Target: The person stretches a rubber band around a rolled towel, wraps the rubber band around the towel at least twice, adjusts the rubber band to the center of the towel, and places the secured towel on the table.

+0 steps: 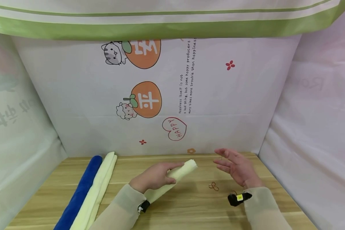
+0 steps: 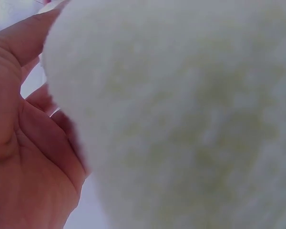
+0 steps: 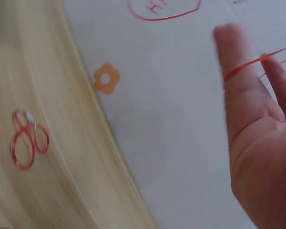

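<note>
My left hand (image 1: 156, 176) grips a rolled pale-yellow towel (image 1: 182, 172), thumb on one side and fingers on the other. The roll slants over the table, its far end pointing up and to the right. Its fuzzy surface fills most of the left wrist view, beside the palm. To the right of the roll, my right hand (image 1: 241, 169) is raised with its fingers spread. A thin red rubber band (image 3: 250, 64) is stretched around the thumb and across to the fingers. Between the hands, red rubber bands (image 1: 214, 186) lie on the wooden table.
On the left side of the table (image 1: 126, 191) lie a long blue towel roll (image 1: 80, 195) and, against it, a pale-yellow towel (image 1: 99, 188). Printed white cloth (image 1: 212, 95) rises behind the table, with cloth walls at both sides. A green-edged cloth (image 1: 172, 30) hangs overhead.
</note>
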A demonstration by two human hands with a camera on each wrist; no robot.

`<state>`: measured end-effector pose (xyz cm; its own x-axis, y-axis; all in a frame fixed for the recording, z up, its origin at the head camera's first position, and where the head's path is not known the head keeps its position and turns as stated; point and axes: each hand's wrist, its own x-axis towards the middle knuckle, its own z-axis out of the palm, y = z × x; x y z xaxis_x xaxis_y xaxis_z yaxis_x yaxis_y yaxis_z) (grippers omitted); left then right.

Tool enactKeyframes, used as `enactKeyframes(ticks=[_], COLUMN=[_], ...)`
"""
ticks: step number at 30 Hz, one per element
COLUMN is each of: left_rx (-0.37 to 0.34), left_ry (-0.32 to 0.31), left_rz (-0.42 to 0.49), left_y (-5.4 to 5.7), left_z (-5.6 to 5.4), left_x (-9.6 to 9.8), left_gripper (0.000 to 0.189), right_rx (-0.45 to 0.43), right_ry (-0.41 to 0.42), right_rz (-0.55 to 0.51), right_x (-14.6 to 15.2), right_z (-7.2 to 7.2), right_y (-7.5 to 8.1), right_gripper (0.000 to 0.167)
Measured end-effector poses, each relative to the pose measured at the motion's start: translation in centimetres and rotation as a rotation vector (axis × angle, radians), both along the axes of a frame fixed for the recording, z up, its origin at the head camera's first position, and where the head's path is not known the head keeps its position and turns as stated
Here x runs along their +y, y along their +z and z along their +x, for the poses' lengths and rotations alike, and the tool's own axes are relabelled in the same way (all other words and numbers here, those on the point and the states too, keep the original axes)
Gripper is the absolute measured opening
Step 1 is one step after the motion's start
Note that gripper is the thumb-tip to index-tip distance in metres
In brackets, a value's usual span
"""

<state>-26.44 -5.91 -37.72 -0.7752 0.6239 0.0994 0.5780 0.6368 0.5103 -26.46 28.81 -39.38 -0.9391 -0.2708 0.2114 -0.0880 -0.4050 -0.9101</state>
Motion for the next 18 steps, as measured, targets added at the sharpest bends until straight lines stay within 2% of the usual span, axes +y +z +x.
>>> enactKeyframes(ticks=[3,6,10,14,18], left_rx=[0.01,0.027,0.05,0.078,0.125], left_ry=[-0.006,-0.017,-0.043,-0.083,-0.132], left_rz=[-0.001,-0.006,-0.013,-0.026,-0.057], left_y=[0.0,0.1,0.4,0.8,1.0], left_z=[0.0,0.1,0.3,0.7,1.0], left_x=[0.0,0.1,0.3,0.6,1.0], left_gripper=[0.067,0.067,0.067,0.066,0.065], right_rx=[0.008,0.014,0.017,0.031,0.08], right_ry=[-0.032,0.004,0.031,0.045,0.1], right_rz=[0.256,0.41,0.491,0.518,0.529], right_x=[-1.0,-2.2,-3.9,-5.3,-6.2], right_z=[0.3,0.5,0.8,1.1,1.4], right_y=[0.3,0.7,1.2,1.4,1.7], right_gripper=[0.047,0.058,0.064,0.06,0.056])
